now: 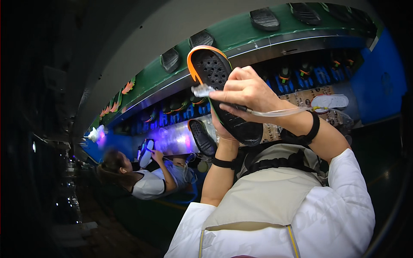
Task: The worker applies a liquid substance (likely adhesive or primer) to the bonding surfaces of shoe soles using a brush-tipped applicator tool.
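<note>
My left hand (pixel 222 125) is wrapped round a black shoe sole (pixel 214 69) from below and holds it up in front of me. The sole's orange rim curves around its far end, and round holes cover its inner face. Above the sole, my right hand (pixel 254 91) is closed on a brush (pixel 202 90) with pale, clumped bristles. A clear tube (pixel 279 112) runs from the brush handle past my right wrist. The bristles are over the orange rim's lower left end; whether they touch it I cannot tell.
A green conveyor belt (pixel 232 39) carries several dark soles behind a metal edge. Under it hang shoe parts and blue holders. Another black sole (pixel 202 138) and a white sole (pixel 329 101) lie on the bench. A co-worker (pixel 148 182) handles a white sole at left.
</note>
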A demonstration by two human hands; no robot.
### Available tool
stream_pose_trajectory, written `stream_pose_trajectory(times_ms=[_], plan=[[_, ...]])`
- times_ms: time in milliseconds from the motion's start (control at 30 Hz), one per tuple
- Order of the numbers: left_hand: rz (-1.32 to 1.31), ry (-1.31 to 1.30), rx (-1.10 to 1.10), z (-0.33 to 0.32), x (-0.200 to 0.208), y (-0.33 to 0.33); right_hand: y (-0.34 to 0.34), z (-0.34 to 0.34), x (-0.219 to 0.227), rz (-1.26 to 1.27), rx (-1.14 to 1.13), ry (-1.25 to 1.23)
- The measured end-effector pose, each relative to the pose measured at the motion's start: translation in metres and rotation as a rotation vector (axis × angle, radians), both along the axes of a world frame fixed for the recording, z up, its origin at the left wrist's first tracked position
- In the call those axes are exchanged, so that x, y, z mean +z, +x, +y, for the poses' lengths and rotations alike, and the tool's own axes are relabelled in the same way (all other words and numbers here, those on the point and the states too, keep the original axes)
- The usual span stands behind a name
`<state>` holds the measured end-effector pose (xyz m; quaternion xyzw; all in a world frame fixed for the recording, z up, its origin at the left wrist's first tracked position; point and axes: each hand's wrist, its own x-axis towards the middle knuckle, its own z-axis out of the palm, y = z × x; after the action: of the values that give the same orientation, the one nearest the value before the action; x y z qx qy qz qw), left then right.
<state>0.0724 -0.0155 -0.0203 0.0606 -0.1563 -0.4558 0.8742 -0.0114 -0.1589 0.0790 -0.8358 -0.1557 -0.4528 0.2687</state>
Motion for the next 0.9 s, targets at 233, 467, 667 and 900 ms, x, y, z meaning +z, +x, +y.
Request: stream_pose_trajectory(times_ms=[233,467,667,900], plan=[[-0.073,0.098,0.079,0.000,0.003,-0.002,0.002,-0.004,0.004,0.012,-0.106,0.171],[-0.031,0.098,0.050,0.012,0.000,0.005,-0.010,-0.007,0.012,0.094,-0.031,0.184],[-0.018,0.138,0.053,0.035,0.002,-0.006,-0.004,0.005,-0.022,0.158,-0.204,-0.327],[-0.018,0.316,0.122,0.058,-0.039,-0.001,-0.030,0.000,-0.013,0.565,0.342,-0.061]])
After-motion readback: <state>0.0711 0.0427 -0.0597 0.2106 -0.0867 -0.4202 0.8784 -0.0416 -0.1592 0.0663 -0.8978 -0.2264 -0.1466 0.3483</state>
